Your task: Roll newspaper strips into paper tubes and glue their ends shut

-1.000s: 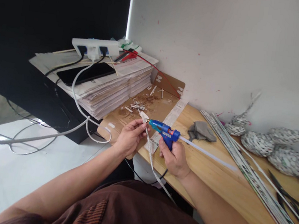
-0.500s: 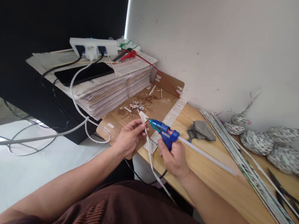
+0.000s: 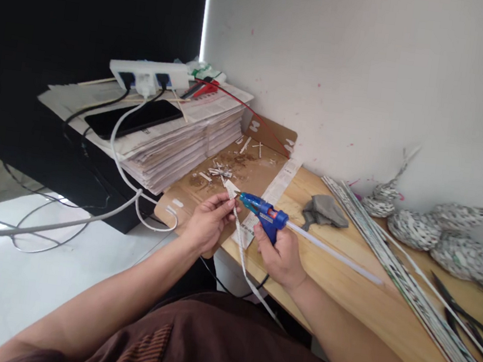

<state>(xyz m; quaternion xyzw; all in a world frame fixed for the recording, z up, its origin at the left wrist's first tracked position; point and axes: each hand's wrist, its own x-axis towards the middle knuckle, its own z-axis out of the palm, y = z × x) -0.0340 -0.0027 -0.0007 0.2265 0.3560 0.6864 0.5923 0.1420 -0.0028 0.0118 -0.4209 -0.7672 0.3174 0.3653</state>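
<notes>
Between the thumb and fingers of my left hand [image 3: 209, 221] is a narrow white paper strip [image 3: 241, 241], pinched near its wider, pointed end. From there the strip trails down past the table edge towards my lap. My right hand [image 3: 281, 254] is wrapped round the handle of a blue hot glue gun [image 3: 266, 213]. Its nozzle meets or nearly meets the strip's end beside my left fingertips; whether they touch I cannot tell. A long translucent glue stick [image 3: 334, 252] sticks out of the gun's back.
A cardboard sheet [image 3: 266, 160] with paper scraps lies beyond my hands. Left stands a newspaper stack [image 3: 183, 149] bearing a phone [image 3: 136, 118] and a power strip [image 3: 149, 74]. Rightwards are a grey cloth [image 3: 324, 210], long paper rods [image 3: 390, 266], scissors [image 3: 467, 320] and woven paper pieces [image 3: 417, 229].
Almost nothing differs. The whole view has shifted very slightly, while both hands keep their hold on the strip and the glue gun.
</notes>
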